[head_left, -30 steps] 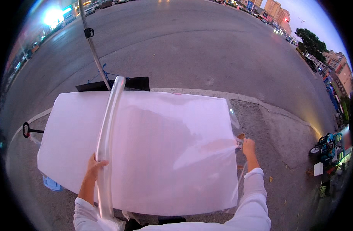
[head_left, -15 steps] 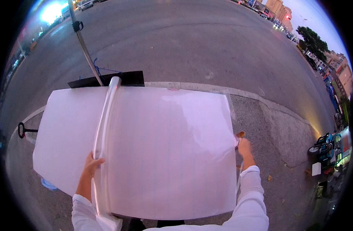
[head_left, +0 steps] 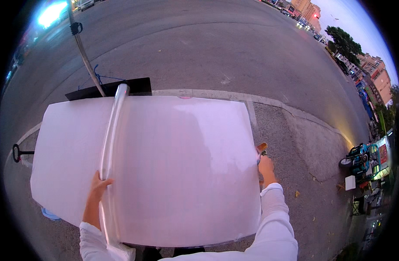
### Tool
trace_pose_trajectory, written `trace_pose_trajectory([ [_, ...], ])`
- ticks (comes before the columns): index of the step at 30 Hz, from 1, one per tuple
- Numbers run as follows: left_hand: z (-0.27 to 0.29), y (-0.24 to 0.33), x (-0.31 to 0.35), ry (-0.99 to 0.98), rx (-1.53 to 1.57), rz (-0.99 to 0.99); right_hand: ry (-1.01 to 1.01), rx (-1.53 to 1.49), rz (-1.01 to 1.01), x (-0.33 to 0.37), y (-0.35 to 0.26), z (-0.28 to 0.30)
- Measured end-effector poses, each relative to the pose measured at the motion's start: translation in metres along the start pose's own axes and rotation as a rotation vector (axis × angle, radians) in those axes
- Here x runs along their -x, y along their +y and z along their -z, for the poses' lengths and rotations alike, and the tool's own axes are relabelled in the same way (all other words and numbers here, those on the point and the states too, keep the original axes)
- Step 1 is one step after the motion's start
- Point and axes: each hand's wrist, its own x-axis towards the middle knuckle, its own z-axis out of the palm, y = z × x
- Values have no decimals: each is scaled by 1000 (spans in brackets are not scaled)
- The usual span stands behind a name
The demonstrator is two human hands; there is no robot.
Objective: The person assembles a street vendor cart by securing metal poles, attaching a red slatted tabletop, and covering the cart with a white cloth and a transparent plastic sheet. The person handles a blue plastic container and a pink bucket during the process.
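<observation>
From my seat, the change over the last second was small but clear. The white worktop [head_left: 177,165] filled more of the head view than it had a second before, and the clear film on it lay flatter: the slack fold I had seen near the worktop's right edge was gone. The roll [head_left: 110,148] of film lay lengthwise across the worktop, left of its middle, running from the far edge toward the near one.

My left hand [head_left: 96,187] rested on the roll near the worktop's front edge, fingers curled loosely over it, pressing rather than clenching. My right hand [head_left: 265,165] sat at the worktop's right edge, closed on a small tool [head_left: 261,148] with an orange tip; I could not tell whether it also pinched the film there.

I judged that the sheet had been drawn taut across the top and was being held at both sides.
</observation>
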Motion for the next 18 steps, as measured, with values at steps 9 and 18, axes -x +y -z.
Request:
trace_pose_trajectory([
  [9,-70,-70,45,493,-1174,-941,18,-154,748,139,-162,-19],
  [18,42,-7,108,105,-1316,-214,-448,136,609,283,-274,-1],
])
